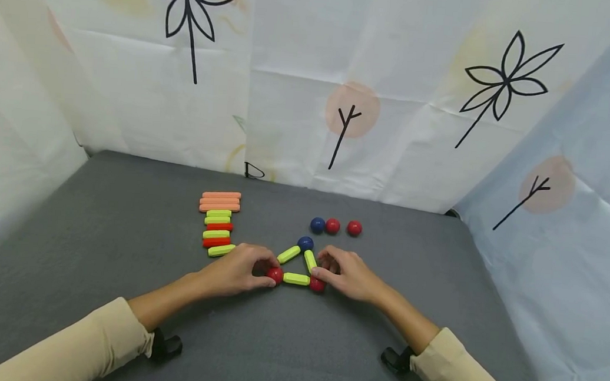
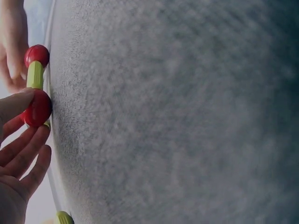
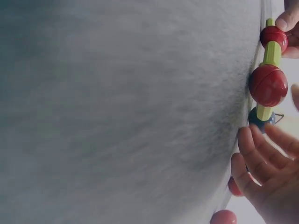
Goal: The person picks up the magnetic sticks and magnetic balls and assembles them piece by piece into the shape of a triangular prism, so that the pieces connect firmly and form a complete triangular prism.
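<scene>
"how far along is the triangle [image 1: 296, 279]?"

"nearly whole, it seems: three green sides, a blue ball [image 1: 305, 243] at its far corner, a left ball [image 1: 275, 275] and a right ball [image 1: 317, 284] at its near ones. the left joint is partly hidden."

"and the fingers?"

"the left hand's [image 1: 243, 269] pinch the left ball; the right hand's [image 1: 349, 274] lie loosely extended beside the right ball, gripping nothing."

"what is unused?"

"on the tabletop [image 1: 272, 353], three spare balls [image 1: 332, 226] beyond the triangle and a column of sticks [image 1: 216, 234] left of it."
</scene>
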Demonstrator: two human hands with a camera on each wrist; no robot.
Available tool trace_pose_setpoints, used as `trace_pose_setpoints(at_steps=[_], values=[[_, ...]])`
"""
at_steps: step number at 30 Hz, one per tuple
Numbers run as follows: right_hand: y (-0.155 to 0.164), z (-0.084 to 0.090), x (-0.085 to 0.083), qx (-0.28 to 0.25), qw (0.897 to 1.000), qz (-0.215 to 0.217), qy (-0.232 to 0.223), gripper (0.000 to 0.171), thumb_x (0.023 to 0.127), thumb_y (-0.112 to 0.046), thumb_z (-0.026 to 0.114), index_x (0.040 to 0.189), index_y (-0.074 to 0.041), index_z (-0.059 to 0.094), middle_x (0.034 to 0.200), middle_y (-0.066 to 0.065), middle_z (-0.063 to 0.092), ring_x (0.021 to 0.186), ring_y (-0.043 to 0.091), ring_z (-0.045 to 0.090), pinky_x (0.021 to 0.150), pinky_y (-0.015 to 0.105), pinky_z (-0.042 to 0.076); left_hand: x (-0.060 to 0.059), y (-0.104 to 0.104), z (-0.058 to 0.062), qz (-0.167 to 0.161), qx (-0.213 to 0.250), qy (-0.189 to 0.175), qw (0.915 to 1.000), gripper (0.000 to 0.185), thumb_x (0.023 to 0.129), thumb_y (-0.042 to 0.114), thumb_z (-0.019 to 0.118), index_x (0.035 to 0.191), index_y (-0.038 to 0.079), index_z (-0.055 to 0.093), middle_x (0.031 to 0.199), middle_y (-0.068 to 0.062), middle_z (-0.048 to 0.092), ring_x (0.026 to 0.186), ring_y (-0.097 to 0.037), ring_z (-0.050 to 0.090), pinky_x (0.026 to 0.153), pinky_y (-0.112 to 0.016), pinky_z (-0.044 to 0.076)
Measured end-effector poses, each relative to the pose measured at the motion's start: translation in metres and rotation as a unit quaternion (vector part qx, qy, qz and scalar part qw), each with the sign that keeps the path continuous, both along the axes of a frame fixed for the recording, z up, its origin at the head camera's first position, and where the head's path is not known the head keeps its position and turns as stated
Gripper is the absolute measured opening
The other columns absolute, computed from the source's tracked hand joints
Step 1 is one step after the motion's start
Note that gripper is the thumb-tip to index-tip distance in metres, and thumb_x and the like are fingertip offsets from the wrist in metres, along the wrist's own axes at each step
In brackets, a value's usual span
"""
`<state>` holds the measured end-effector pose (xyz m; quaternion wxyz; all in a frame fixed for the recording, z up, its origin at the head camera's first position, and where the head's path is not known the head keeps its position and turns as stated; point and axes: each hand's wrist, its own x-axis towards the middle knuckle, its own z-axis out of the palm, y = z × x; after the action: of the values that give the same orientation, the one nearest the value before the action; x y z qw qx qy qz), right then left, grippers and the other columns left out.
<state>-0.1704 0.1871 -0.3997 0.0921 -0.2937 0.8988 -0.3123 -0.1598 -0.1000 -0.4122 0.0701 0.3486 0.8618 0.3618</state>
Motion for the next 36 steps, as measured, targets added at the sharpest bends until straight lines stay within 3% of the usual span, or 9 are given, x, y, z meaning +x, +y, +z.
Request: trace_pose_setpoints(at_steps=[3,6,11,18,36], values=[[-0.009,0.0,-0.01,0.002,1.0,-0.021,0.009,0.043,0.097,-0.031,0.065,0.131,-0.004,0.058,0.108,0.005,0.066,0.078,0.011,0.059,0.067,0.027,0.05,0.0,-0.001,-0.001,-0.004,0.006,0.009,0.9999,0.028,0.085,0.02,0.081,0.11,0.012,0.072,0.099,0.006,0.069,0.089,-0.007,0.064,0.082,-0.027,0.055],[-0.017,0.0,-0.02,-0.002,0.999,-0.033,0.013,0.049,0.097,-0.028,0.066,0.137,-0.002,0.054,0.114,0.009,0.066,0.073,0.011,0.057,0.065,0.027,0.049,0.0,-0.001,-0.002,-0.006,0.008,0.016,0.9998,0.027,0.085,0.021,0.081,0.109,0.012,0.072,0.097,0.006,0.068,0.087,-0.007,0.064,0.081,-0.027,0.055],[-0.027,-0.002,-0.032,0.002,0.999,-0.044,0.005,0.042,0.097,-0.025,0.067,0.131,-0.002,0.059,0.11,0.01,0.067,0.064,0.011,0.052,0.06,0.026,0.046,-0.001,-0.001,-0.004,-0.005,0.012,0.015,0.9998,0.027,0.085,0.021,0.081,0.109,0.011,0.072,0.097,0.006,0.068,0.086,-0.007,0.064,0.08,-0.027,0.055],[-0.029,-0.003,-0.039,-0.004,0.999,-0.045,-0.012,0.033,0.098,-0.02,0.064,0.126,-0.002,0.061,0.108,0.011,0.067,0.066,0.012,0.052,0.062,0.027,0.046,-0.001,-0.001,-0.003,-0.002,0.013,0.009,0.9999,0.028,0.085,0.02,0.081,0.109,0.011,0.072,0.097,0.006,0.068,0.087,-0.01,0.064,0.081,-0.028,0.056],[-0.022,-0.003,-0.042,-0.039,0.998,0.012,-0.056,0.031,0.102,-0.016,0.057,0.129,-0.001,0.058,0.114,0.013,0.065,0.076,0.014,0.054,0.071,0.028,0.048,-0.001,0.0,-0.002,-0.01,0.012,0.006,0.9999,0.028,0.085,0.02,0.081,0.11,0.011,0.071,0.1,0.005,0.068,0.087,-0.007,0.063,0.081,-0.027,0.055]])
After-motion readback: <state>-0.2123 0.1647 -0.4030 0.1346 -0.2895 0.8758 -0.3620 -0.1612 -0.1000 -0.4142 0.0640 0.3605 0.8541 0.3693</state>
